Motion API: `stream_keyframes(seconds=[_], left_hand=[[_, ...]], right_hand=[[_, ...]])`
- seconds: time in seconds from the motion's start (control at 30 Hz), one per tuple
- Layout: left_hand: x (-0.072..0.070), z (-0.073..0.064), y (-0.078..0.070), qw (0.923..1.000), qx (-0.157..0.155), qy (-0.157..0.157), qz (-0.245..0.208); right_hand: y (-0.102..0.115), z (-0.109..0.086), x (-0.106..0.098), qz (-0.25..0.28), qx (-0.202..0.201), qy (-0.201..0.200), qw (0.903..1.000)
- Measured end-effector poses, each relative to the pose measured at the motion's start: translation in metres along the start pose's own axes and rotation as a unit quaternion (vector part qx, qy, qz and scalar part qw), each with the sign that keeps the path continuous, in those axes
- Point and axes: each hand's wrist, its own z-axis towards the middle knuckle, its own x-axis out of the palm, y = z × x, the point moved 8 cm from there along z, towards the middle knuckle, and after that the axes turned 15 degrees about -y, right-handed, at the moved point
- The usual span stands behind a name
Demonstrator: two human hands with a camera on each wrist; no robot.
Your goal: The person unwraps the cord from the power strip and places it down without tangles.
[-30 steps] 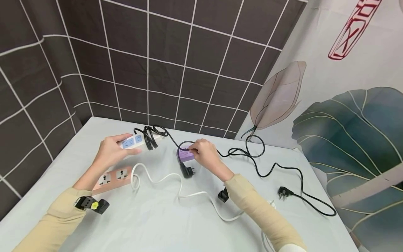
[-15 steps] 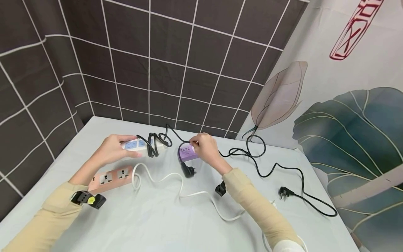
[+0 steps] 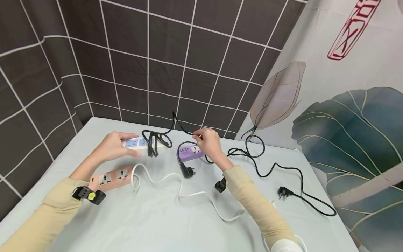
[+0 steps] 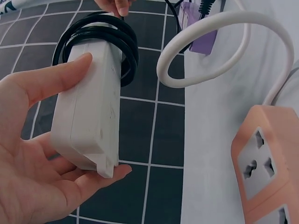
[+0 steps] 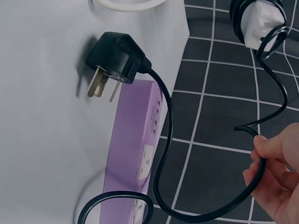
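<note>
In my left hand (image 3: 114,148) I hold a white power strip (image 4: 86,102) with blue socket panels, the thumb on one side and the fingers beneath. A black cord (image 4: 103,35) is wound in several loops round its far part. My right hand (image 3: 208,144) pinches a slack stretch of that cord between thumb and fingers, above the purple power strip (image 3: 185,154). From there the cord curves down to a black plug (image 5: 114,58) with bare metal pins, hanging in front of the purple strip. The cord rises in a small peak between my hands.
An orange power strip (image 3: 115,176) with a white cord (image 3: 176,175) lies under my left forearm. A second black cord (image 3: 267,175) runs right across the table to another plug (image 3: 284,192). A dark tiled-pattern backdrop (image 3: 167,77) stands along the table's back edge.
My right hand has moved slightly right and up, drawing the cord, which now peaks higher near the strip. More of the purple strip shows. My left hand keeps its hold, shifted slightly right.
</note>
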Motion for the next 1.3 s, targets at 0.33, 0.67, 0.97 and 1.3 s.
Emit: stream_keyframes(seconds=[0.33,0.67,0.97,1.3], left_hand=[[0.0,0.004,0.01,0.9999,-0.009,-0.008,0.005],[-0.002,0.007,0.019,0.9993,-0.014,-0.026,0.025],[-0.003,0.008,0.031,0.9978,-0.042,-0.044,0.024],[-0.003,0.005,0.049,0.994,-0.091,-0.06,0.013]], right_hand=[[-0.002,-0.001,-0.01,0.008,0.004,-0.014,0.9999],[0.001,-0.004,-0.017,0.011,-0.005,-0.024,0.9996],[0.002,-0.008,-0.025,0.009,-0.016,-0.035,0.9992],[0.008,-0.013,-0.035,0.015,-0.046,-0.054,0.9974]])
